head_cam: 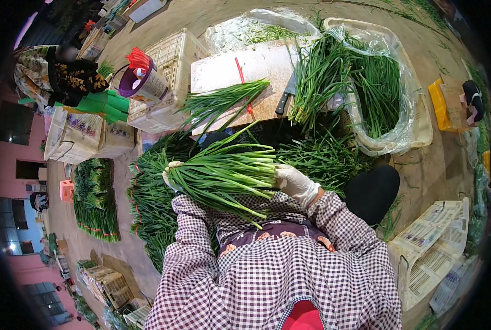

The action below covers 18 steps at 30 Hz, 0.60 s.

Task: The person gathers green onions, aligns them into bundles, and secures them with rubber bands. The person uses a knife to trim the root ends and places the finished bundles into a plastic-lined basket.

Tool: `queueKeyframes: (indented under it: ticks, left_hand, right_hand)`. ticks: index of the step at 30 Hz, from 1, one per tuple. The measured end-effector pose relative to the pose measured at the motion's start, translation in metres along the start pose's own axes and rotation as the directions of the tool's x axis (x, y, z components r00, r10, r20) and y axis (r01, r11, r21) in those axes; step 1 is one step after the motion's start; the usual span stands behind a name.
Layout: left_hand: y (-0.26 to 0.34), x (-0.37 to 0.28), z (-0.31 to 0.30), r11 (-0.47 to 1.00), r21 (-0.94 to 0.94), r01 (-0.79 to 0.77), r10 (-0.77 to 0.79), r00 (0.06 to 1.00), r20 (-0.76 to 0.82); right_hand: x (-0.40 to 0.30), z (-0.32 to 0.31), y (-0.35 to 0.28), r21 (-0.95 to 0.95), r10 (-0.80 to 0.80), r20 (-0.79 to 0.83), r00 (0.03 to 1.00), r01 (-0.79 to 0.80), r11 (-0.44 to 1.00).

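Observation:
My left hand [172, 170], in a pale glove, grips a loose bunch of garlic chives [225, 169] by the leafy side. The pale stem ends fan out to the right. At those ends is my right hand [297, 183], in a white glove with its fingers curled; whether it pinches a stem is hidden. Beyond the bunch, a smaller pile of chives [229, 97] lies on a white board [229, 74], across a red tie strip [239, 70]. A black-handled knife [284, 100] rests beside it, next to a larger heap of chives [317, 78].
A plastic-lined crate [421, 123] of chives stands at the right. Red-tied bundles [154, 206] lie on the floor at my left. A purple-rimmed bucket [152, 84] with red strips stands on crates [171, 53]. A person [72, 78] is at the far left.

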<state>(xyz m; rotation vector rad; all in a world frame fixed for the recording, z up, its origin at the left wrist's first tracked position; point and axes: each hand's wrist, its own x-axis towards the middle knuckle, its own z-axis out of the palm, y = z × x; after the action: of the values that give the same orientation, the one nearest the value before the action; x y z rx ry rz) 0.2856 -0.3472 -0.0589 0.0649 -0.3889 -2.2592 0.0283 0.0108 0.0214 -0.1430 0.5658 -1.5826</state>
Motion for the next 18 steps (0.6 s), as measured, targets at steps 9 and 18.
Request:
queueKeyframes:
  ticks: [9,18]
  left_hand:
    - [-0.017,-0.002,0.039,0.993,0.021,-0.115,0.113,0.989,0.092]
    - [-0.017,0.002,0.043,0.992,0.116,-0.047,0.057,0.995,-0.081]
  right_hand:
    - [0.020,0.001,0.030,0.062,-0.075,-0.070,0.995,0.080,0.995]
    - [-0.003,-0.013,0.000,-0.344,0.038,0.065,0.997,-0.014,0.939]
